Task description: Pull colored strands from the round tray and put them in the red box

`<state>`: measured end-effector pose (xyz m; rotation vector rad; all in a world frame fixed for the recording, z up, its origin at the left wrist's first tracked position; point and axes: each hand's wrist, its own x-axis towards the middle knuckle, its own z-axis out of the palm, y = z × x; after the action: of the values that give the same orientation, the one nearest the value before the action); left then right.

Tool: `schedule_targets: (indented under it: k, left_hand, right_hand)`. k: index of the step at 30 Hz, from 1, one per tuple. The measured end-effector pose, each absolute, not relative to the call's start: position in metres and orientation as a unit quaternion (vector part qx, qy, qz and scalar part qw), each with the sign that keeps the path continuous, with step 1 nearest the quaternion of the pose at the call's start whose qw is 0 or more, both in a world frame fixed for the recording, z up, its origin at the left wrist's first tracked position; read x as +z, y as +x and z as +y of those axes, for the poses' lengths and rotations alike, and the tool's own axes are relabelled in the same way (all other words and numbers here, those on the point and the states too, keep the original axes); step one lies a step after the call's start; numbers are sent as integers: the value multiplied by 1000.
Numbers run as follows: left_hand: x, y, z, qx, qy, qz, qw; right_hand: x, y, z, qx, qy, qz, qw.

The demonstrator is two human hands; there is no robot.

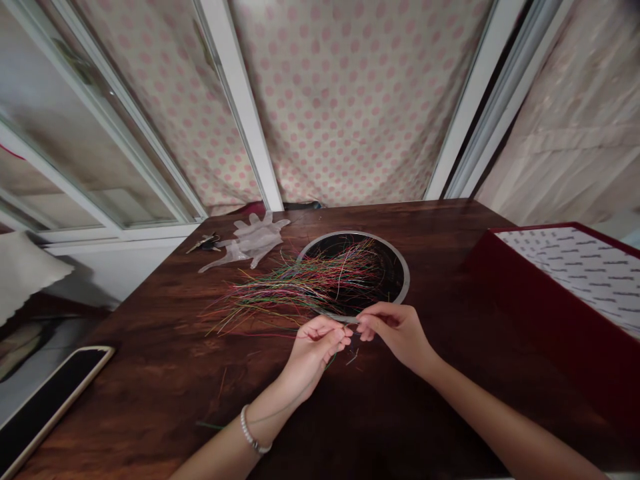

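Note:
A loose bundle of thin coloured wires [300, 283] lies across the table and over a round black plate with a pale rim [406, 277]. In front of the plate, my left hand [320, 343] pinches a thin green wire [280, 410], which trails back over my wrist with its white bead bracelet. Close on its right, my right hand [390, 330] is closed in a pinch near the same wire's end; what lies between its fingertips is too small to make out. Small wire scraps [353, 357] lie just below the fingertips.
Behind the bundle are a crumpled clear plastic glove [255, 240] and keys [205, 243] on the brown table [440, 413]. A dark red box with a white printed top [545, 287] stands at right. A black, pale-edged object [55, 407] is at lower left.

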<state>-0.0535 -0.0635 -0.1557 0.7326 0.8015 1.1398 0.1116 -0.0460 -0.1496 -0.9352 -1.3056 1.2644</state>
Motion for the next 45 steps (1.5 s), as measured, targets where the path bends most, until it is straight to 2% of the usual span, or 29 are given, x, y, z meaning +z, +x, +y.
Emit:
schedule_targets:
  k: [7, 16, 18, 23, 26, 45]
  left_hand:
    - [-157, -54, -63, 510, 412, 378, 654]
    - [-149, -57, -68, 452, 597, 345, 566]
    - [-151, -56, -69, 448, 586, 336, 586]
    - [-157, -55, -70, 440, 428, 283, 737]
    - [-157, -54, -70, 420, 370, 280, 780]
    - [-155, -53, -70, 407, 413, 345, 738]
  right_hand:
    - [-148, 112, -45, 523, -402, -575, 484]
    - [-145, 113, -44, 494, -408, -591, 490]
    - [-145, 114, -43, 500, -399, -587, 496]
    - [-145, 115, -44, 515, -371, -589, 501]
    - [-143, 114, -47, 506, -372, -597, 500]
    - [-153, 116, -50, 451, -364, -684, 443]
